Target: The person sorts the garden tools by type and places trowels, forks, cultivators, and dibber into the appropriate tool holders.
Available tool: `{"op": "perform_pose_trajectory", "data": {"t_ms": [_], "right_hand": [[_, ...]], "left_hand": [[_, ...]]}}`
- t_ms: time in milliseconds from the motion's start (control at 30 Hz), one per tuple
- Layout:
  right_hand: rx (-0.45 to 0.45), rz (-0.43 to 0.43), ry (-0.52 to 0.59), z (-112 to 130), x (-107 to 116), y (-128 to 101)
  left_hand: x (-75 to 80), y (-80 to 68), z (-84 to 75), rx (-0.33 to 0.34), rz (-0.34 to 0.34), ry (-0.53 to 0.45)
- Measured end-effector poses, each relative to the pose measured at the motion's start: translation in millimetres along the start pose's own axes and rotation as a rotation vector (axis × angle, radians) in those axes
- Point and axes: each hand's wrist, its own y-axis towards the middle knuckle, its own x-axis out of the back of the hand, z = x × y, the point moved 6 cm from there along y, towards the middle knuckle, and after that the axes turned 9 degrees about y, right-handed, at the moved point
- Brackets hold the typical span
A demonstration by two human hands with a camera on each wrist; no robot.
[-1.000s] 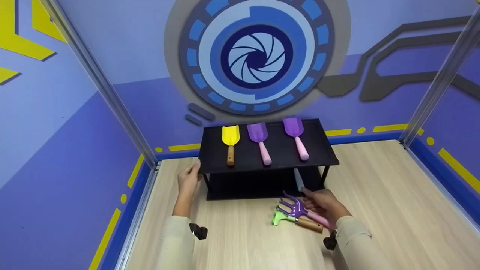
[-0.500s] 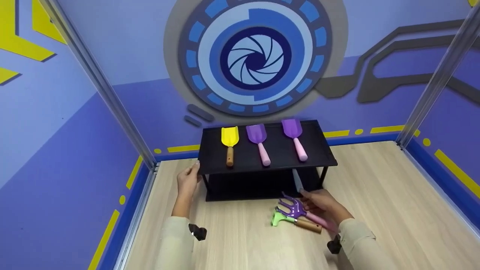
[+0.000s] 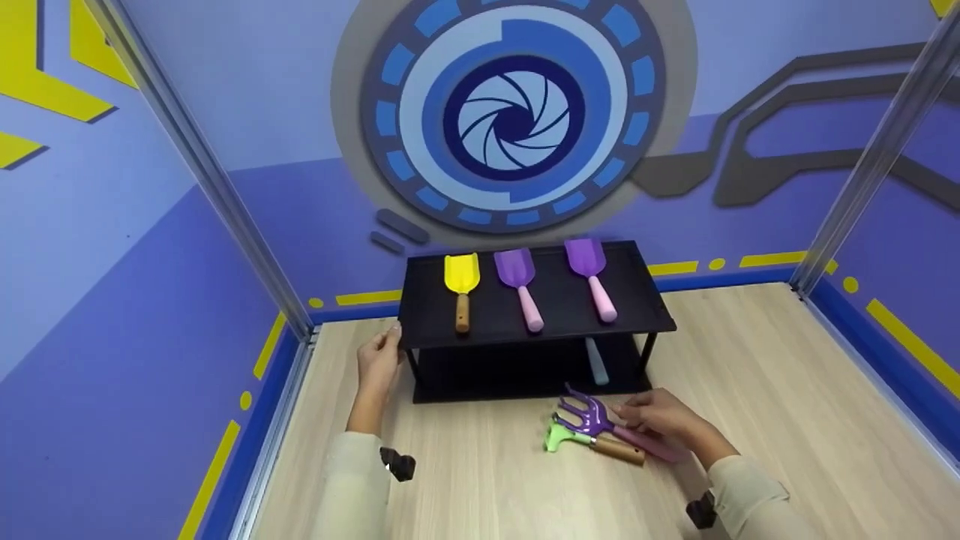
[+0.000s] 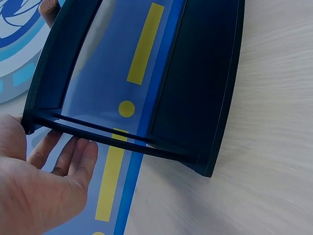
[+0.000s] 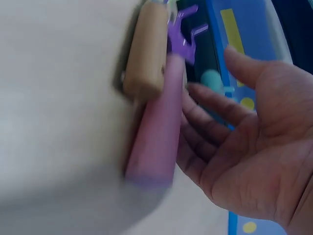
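Note:
A black two-tier shelf (image 3: pixel 645 304) stands at the middle of the wooden table. My left hand (image 3: pixel 379 358) rests against its left end; in the left wrist view its straight fingers (image 4: pixel 73 156) touch the shelf's end frame (image 4: pixel 122 139). My right hand (image 3: pixel 654 420) lies on the pink handle of a purple rake (image 3: pixel 592 418) in front of the shelf. Its relaxed fingers (image 5: pixel 205 122) touch the pink handle (image 5: pixel 157 132) without closing round it. A green rake (image 3: pixel 581 441) with a wooden handle (image 5: pixel 144 54) lies against the purple one.
On the top tier lie a yellow trowel (image 3: pixel 461 286) and two purple trowels (image 3: pixel 519 283) (image 3: pixel 592 276). A light blue handle (image 3: pixel 596 361) sticks out on the lower tier. Blue walls and metal posts (image 3: pixel 217 187) close the table on three sides.
My right hand has drawn back from the light blue handle on the lower tier and come down on the purple rake's pink handle. The left hand has stayed put.

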Motion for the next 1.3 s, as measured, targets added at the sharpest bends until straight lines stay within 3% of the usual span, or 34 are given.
{"op": "perform_pose_trajectory", "data": {"t_ms": [233,400,767,933,1033,1300], "right_hand": [[0.121,0.134,-0.113,-4,8,-14],[0.188,0.151,-0.145,-3,-1,-19],[0.161,0.185,-0.25,8,-24,-21],[0.157,0.213,-0.219,11,-23,-20],[0.18,0.206,-0.171,12,-23,-18],[0.188,0.075,-0.125,17,-28,-6]], "left_hand": [[0.2,-0.8,0.4,0.0,0.0,0.003],[0.2,0.8,0.4,0.003,-0.006,-0.013],[0.4,-2.7,-0.5,-0.001,-0.001,-0.003],[0.4,-2.7,0.4,0.011,0.006,-0.009],[1.3,-1.4,0.2,0.011,0.005,-0.012],[1.5,-1.0,1.3,0.008,0.005,-0.017]]}}
